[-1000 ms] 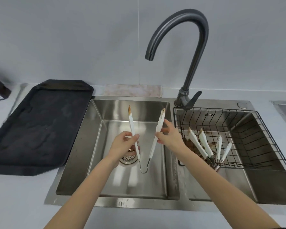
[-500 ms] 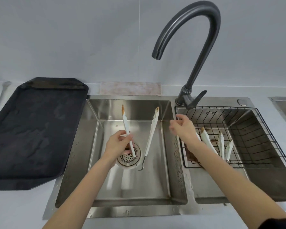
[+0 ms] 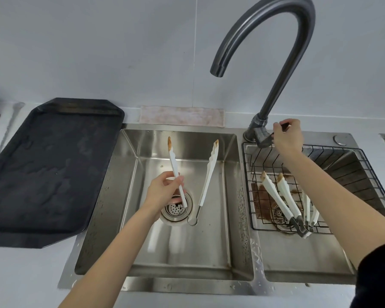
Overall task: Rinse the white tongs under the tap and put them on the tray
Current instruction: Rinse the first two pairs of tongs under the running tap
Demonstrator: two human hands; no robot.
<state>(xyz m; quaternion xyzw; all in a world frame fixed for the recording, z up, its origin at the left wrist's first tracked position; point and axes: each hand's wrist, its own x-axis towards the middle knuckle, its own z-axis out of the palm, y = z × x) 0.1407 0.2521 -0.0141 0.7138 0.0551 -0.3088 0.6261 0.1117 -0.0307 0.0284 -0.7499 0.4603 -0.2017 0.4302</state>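
A pair of white tongs (image 3: pixel 210 172) with brown-stained tips spreads in a V over the left sink basin (image 3: pixel 229 252), above the drain. My left hand (image 3: pixel 162 192) pinches its left arm about halfway down. The right arm of the tongs hangs free. My right hand (image 3: pixel 288 137) grips the dark tap lever (image 3: pixel 263 141) at the base of the tap (image 3: pixel 282 52). The spout ends above the left basin and no water runs from it. The black tray (image 3: pixel 45 170) lies on the counter left of the sink.
A black wire basket (image 3: pixel 347 161) sits in the right basin and holds more stained white tongs (image 3: pixel 278 201). A pinkish cloth (image 3: pixel 180 115) lies behind the left basin. A dark object shows at the far left edge.
My right hand let go of the tongs' right arm and rose to the tap lever, which it now grips. My left hand keeps holding the tongs over the drain.
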